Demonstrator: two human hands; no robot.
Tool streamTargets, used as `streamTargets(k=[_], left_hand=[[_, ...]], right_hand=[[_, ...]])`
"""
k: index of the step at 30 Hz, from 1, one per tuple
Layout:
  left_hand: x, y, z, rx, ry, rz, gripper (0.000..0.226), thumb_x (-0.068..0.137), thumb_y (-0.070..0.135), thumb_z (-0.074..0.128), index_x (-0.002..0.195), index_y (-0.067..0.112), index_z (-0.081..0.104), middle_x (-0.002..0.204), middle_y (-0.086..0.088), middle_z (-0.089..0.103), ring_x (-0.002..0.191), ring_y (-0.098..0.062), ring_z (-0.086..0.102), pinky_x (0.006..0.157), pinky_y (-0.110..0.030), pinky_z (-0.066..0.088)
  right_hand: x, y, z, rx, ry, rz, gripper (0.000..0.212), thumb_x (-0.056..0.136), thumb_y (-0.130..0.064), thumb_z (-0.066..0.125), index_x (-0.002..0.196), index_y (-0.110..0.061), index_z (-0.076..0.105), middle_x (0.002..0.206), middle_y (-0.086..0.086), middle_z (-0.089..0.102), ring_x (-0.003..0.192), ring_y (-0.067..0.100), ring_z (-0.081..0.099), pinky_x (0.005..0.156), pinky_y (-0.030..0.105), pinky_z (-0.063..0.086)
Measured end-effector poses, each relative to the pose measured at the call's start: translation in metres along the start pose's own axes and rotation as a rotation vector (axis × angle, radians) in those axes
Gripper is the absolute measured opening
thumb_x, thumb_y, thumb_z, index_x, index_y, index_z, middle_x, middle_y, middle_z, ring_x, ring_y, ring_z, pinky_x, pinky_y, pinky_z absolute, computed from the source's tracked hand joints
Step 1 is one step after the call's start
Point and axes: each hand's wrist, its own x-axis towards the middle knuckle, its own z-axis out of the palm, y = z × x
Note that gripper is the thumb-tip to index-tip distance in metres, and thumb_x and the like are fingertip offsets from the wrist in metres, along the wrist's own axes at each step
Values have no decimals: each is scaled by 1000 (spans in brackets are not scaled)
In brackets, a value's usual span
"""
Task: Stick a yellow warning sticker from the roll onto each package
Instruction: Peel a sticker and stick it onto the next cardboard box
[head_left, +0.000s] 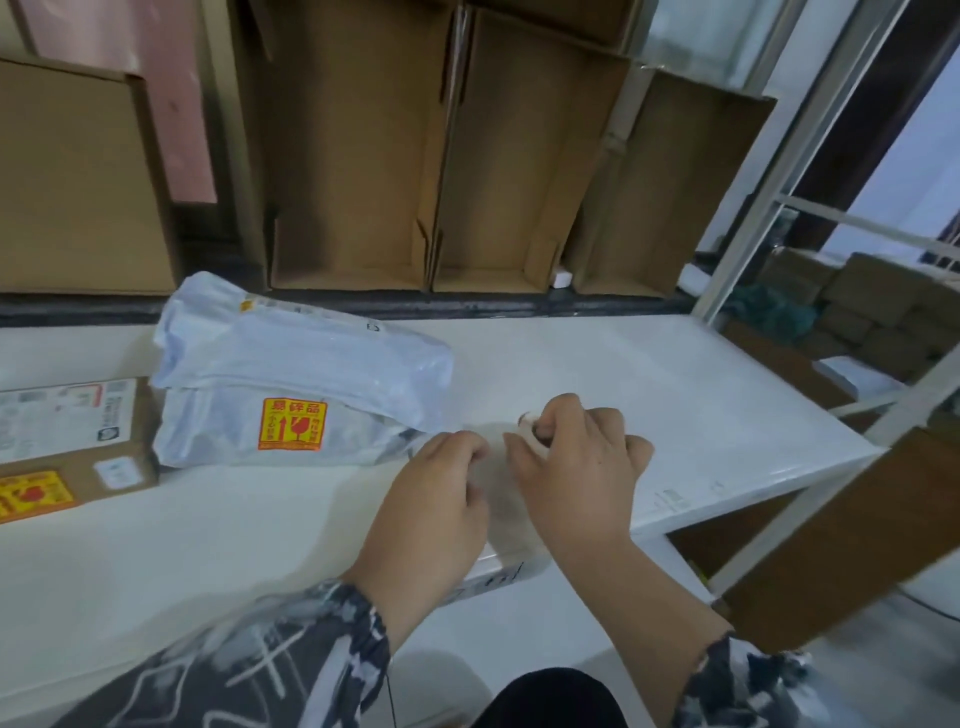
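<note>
My two hands meet over the white table (675, 395). My right hand (576, 467) pinches the sticker roll (532, 427), of which only a brownish bit shows at the fingertips. My left hand (441, 499) is curled on a pale, blurred strip (501, 467) running from the roll between the hands. No yellow sticker shows on the strip. To the left lies a white plastic mailer (270, 431) bearing a yellow warning sticker (292, 423), with a second white mailer (301, 348) on top. At the far left, a cardboard package (78, 467) also carries a yellow sticker (31, 493).
Open cardboard boxes (353, 156) stand on edge behind the table. A white metal shelf frame (753, 208) rises at the right, with more cartons (883, 306) beyond it. The table's right edge drops off near my right hand.
</note>
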Motion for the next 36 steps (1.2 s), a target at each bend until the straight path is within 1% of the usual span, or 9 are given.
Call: streamTargets(k=[3, 6, 9, 11, 14, 19, 23, 30, 36], left_hand=[[14, 5, 10, 3, -58, -62, 55, 96, 0, 51, 147, 21, 51, 146, 4, 54, 136, -12, 50, 110, -20, 38], [23, 6, 19, -73, -109, -105, 64, 98, 4, 52, 157, 25, 39, 157, 4, 44, 146, -12, 42, 120, -28, 35], [28, 3, 26, -192, -168, -111, 70, 97, 13, 58, 159, 33, 32, 163, 9, 39, 151, -7, 36, 123, -34, 34], [31, 4, 29, -248, -192, -109, 73, 96, 22, 64, 160, 36, 31, 157, 18, 40, 147, 1, 37, 121, -27, 33], [36, 7, 32, -274, -201, -96, 73, 93, 27, 72, 157, 31, 37, 137, 26, 53, 129, 13, 50, 105, -9, 37], [35, 8, 39, -211, -103, -61, 71, 85, 34, 78, 149, 29, 49, 111, 14, 66, 109, -4, 64, 103, -30, 51], [33, 9, 41, -217, -75, -71, 73, 81, 33, 80, 148, 28, 50, 114, 11, 68, 114, -6, 65, 104, -32, 52], [33, 11, 39, -201, -50, -79, 67, 81, 26, 78, 144, 24, 54, 123, 9, 67, 118, -9, 65, 105, -37, 53], [32, 13, 39, -200, -33, -69, 65, 84, 21, 77, 145, 22, 54, 127, 10, 65, 120, -7, 63, 107, -30, 51]], right_hand=[[3, 16, -4, 131, -118, -55, 31, 81, -33, 77, 87, -27, 47, 72, -12, 57, 90, 16, 53, 76, 37, 23], [5, 30, -12, 299, -257, -64, 29, 83, -30, 78, 96, -30, 52, 89, -20, 61, 103, 6, 52, 90, 33, 27], [4, 44, -20, 395, -330, -97, 30, 87, -26, 78, 105, -34, 56, 101, -31, 56, 112, -4, 52, 98, 20, 24], [3, 51, -23, 428, -363, -130, 32, 89, -23, 76, 109, -38, 55, 109, -30, 58, 118, -3, 53, 101, 13, 20], [4, 60, -23, 451, -435, -141, 38, 93, -22, 71, 110, -49, 50, 120, -24, 59, 125, -1, 51, 103, 11, 17], [5, 66, -22, 472, -451, -161, 42, 95, -18, 69, 113, -50, 49, 125, -22, 59, 127, 0, 51, 104, 12, 20], [3, 67, -21, 494, -433, -172, 36, 95, -17, 70, 114, -42, 54, 125, -23, 62, 127, 1, 52, 104, 10, 18], [3, 68, -22, 508, -432, -162, 36, 94, -17, 71, 113, -44, 54, 125, -22, 60, 125, 0, 54, 104, 8, 18], [3, 68, -21, 514, -432, -169, 34, 94, -16, 71, 113, -40, 55, 125, -21, 63, 126, -2, 53, 105, 13, 19]])
